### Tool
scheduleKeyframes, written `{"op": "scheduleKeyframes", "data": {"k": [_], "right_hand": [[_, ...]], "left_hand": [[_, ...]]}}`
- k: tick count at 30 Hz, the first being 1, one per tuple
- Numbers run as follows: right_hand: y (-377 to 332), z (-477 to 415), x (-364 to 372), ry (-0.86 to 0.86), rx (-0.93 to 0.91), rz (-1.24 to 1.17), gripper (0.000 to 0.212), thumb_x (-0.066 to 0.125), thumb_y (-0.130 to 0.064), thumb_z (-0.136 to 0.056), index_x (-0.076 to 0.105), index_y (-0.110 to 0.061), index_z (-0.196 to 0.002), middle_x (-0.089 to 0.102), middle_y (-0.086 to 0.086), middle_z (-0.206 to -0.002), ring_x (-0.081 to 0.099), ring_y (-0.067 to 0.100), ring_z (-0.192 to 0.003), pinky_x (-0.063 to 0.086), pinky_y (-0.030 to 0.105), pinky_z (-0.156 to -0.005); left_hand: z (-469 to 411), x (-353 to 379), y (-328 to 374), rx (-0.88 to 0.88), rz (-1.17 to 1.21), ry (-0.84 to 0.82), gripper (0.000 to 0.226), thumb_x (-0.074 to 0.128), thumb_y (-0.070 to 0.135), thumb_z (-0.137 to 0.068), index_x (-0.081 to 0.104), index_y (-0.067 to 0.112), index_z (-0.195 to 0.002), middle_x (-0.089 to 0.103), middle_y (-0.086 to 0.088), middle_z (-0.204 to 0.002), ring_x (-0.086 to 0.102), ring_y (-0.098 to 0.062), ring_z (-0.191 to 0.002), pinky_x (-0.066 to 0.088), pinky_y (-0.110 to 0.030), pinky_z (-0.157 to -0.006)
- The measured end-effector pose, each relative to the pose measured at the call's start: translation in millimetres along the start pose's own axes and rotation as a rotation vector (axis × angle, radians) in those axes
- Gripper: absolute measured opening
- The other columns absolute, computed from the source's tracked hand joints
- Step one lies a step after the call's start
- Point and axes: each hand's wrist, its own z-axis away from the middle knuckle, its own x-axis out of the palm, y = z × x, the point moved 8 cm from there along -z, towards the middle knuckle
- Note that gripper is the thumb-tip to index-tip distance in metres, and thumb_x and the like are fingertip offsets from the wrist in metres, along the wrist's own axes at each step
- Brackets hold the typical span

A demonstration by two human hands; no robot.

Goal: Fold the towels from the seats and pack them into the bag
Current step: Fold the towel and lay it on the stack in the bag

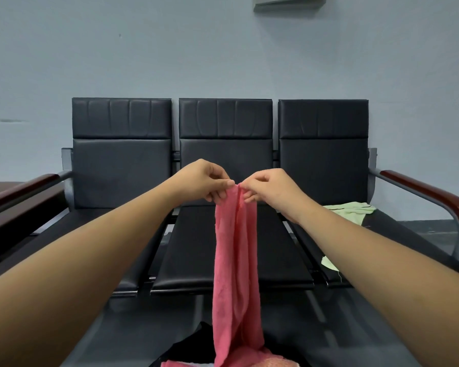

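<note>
A pink towel (236,260) hangs straight down in front of the middle seat. My left hand (204,181) and my right hand (268,185) pinch its top edge side by side, fingertips almost touching. The towel's lower end reaches the bottom of the view, where more pink cloth (252,362) lies bunched. A light green towel (351,210) lies crumpled on the right seat, with another bit of it (329,264) showing at that seat's front edge under my right forearm. A dark shape (194,345) at the bottom may be the bag; I cannot tell.
A row of three black padded seats (191,247) stands against a grey wall. Brown wooden armrests sit at the left end (21,189) and right end (429,194). Dark floor lies in front of the seats.
</note>
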Motion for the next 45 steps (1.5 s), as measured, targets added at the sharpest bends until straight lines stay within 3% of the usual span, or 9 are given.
{"op": "scheduleKeyframes", "data": {"k": [10,15,20,24,28,31,34,40,45], "right_hand": [[-3.4,2.3,5.6,-0.007,-0.085,0.134,0.008,0.075,-0.021,-0.09,0.078,-0.017,-0.084,0.076,0.003,-0.078,0.074,0.018,-0.08,0.06,0.045,-0.089],[4.3,-3.5,-22.8,0.176,-0.008,0.011,0.014,0.074,-0.017,-0.087,0.076,-0.009,-0.075,0.076,0.011,-0.081,0.074,0.03,-0.086,0.06,0.047,-0.088],[20.9,-9.8,-49.2,0.269,0.036,0.2,0.017,0.067,-0.007,-0.085,0.067,0.007,-0.075,0.066,0.011,-0.072,0.058,0.017,-0.054,0.045,0.018,-0.047],[27.4,-25.3,-65.6,0.285,0.102,0.333,0.019,0.063,-0.003,-0.081,0.062,0.014,-0.071,0.047,0.011,-0.064,0.044,0.018,-0.058,0.033,0.017,-0.042],[-24.0,-36.0,-98.5,0.417,-0.066,-0.343,0.025,0.072,-0.003,-0.086,0.073,-0.006,-0.062,0.069,0.003,-0.066,0.065,0.013,-0.067,0.053,0.023,-0.068],[-48.8,-40.6,-103.5,0.327,-0.155,-0.635,0.024,0.071,-0.004,-0.09,0.07,-0.006,-0.066,0.067,0.006,-0.065,0.063,0.016,-0.064,0.053,0.029,-0.063],[-29.5,-44.8,-94.1,0.304,-0.043,-0.188,0.022,0.074,-0.009,-0.087,0.067,-0.001,-0.067,0.062,0.01,-0.062,0.058,0.016,-0.058,0.049,0.03,-0.062],[-0.7,-44.5,-97.2,0.378,-0.002,-0.035,0.01,0.068,-0.006,-0.086,0.068,0.0,-0.079,0.065,0.01,-0.076,0.063,0.021,-0.074,0.06,0.05,-0.081],[-6.1,-39.8,-95.8,0.431,-0.069,0.129,0.014,0.069,-0.016,-0.091,0.063,-0.018,-0.078,0.065,-0.004,-0.079,0.058,0.009,-0.069,0.047,0.025,-0.065]], "left_hand": [[-1.7,6.3,-7.0,-0.02,0.099,-0.025,0.019,0.068,0.028,-0.096,0.074,0.01,-0.092,0.074,-0.007,-0.079,0.07,-0.012,-0.069,0.052,-0.018,-0.061],[8.4,30.8,-42.5,-0.147,-0.126,-0.338,0.006,0.076,0.032,-0.089,0.077,0.027,-0.087,0.067,0.012,-0.072,0.057,-0.004,-0.07,0.048,-0.02,-0.068],[11.8,21.8,-73.3,-0.262,-0.138,-0.282,0.022,0.074,0.041,-0.089,0.075,0.02,-0.092,0.074,0.006,-0.088,0.068,-0.005,-0.085,0.057,-0.024,-0.084],[-8.7,-2.8,-47.2,-0.255,-0.098,-0.119,0.027,0.071,0.032,-0.093,0.068,0.006,-0.085,0.078,-0.01,-0.086,0.075,-0.008,-0.077,0.061,-0.024,-0.076],[-24.4,-61.0,18.6,0.033,0.342,0.319,0.023,0.072,0.029,-0.092,0.067,0.011,-0.077,0.068,0.003,-0.064,0.063,-0.002,-0.056,0.052,-0.016,-0.058],[-25.4,-73.2,42.4,0.16,0.81,0.196,0.017,0.068,0.024,-0.09,0.068,0.017,-0.074,0.065,0.0,-0.07,0.062,-0.008,-0.061,0.056,-0.023,-0.064],[-25.3,-70.3,27.9,0.055,0.314,0.224,0.015,0.074,0.021,-0.09,0.067,0.01,-0.083,0.069,-0.004,-0.079,0.068,-0.012,-0.072,0.057,-0.022,-0.068],[-22.0,-67.4,-8.9,-0.018,0.005,0.334,0.018,0.084,0.022,-0.082,0.07,0.012,-0.089,0.075,-0.009,-0.083,0.073,-0.018,-0.075,0.061,-0.034,-0.078],[-21.6,-58.2,-12.9,-0.037,-0.063,0.326,0.019,0.078,0.026,-0.088,0.074,0.018,-0.105,0.07,0.004,-0.081,0.064,-0.007,-0.072,0.048,-0.016,-0.063]]}}
